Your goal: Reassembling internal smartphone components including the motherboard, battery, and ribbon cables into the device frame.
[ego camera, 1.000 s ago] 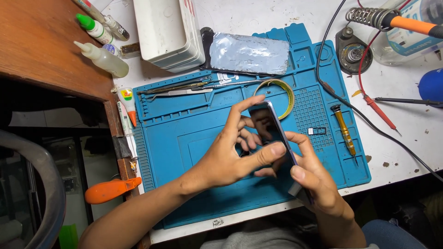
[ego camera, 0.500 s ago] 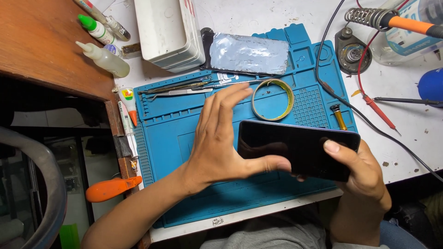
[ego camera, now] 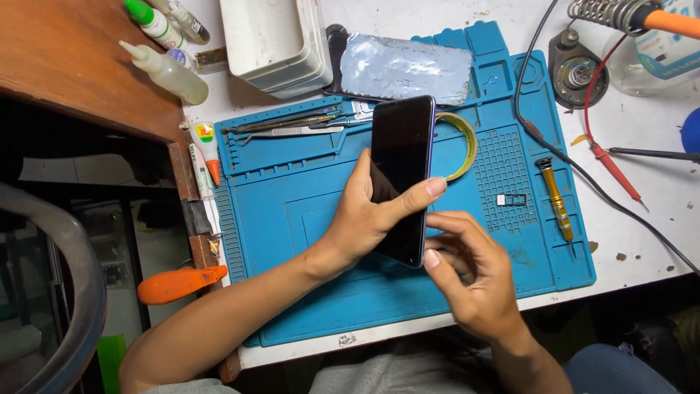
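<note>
1. Wrapped around the smartphone, my left hand holds it upright near the centre of the frame, dark screen toward me, thumb pressed across the glass.
2. At the phone's lower right corner, my right hand has its fingers curled, thumb tip touching the edge.
3. Below lies the blue repair mat.
4. Behind the phone's upper right sits a yellow tape roll; tweezers lie to the left.
5. On the right of the mat lies a small screwdriver.
</note>
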